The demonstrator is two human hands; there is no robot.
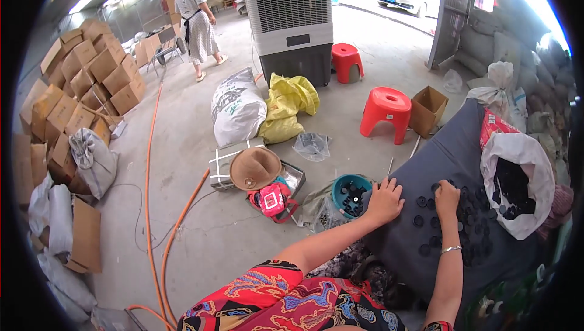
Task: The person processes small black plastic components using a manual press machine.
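Observation:
My left hand [384, 201] lies palm down with fingers spread at the left edge of a table covered in dark grey cloth [395, 234]. Over the cloth, my right hand [448, 199] has its fingers pinched together, and a small black round cap [435, 187] shows at their tips. Many similar black caps [424, 249] are scattered around and beneath that hand. Below the left hand's edge of the table, a teal basin [345, 184] holds more small black pieces. A white sack [528, 148], rolled open, stands at the right with black pieces inside.
Red stools [387, 111], a cardboard box [427, 110] and a large air cooler [292, 39] stand beyond the table. A brown hat [255, 168] rests on a case at left. Orange hoses [149, 179] cross the floor. Another person [198, 24] is walking far back, near stacked cartons [97, 69].

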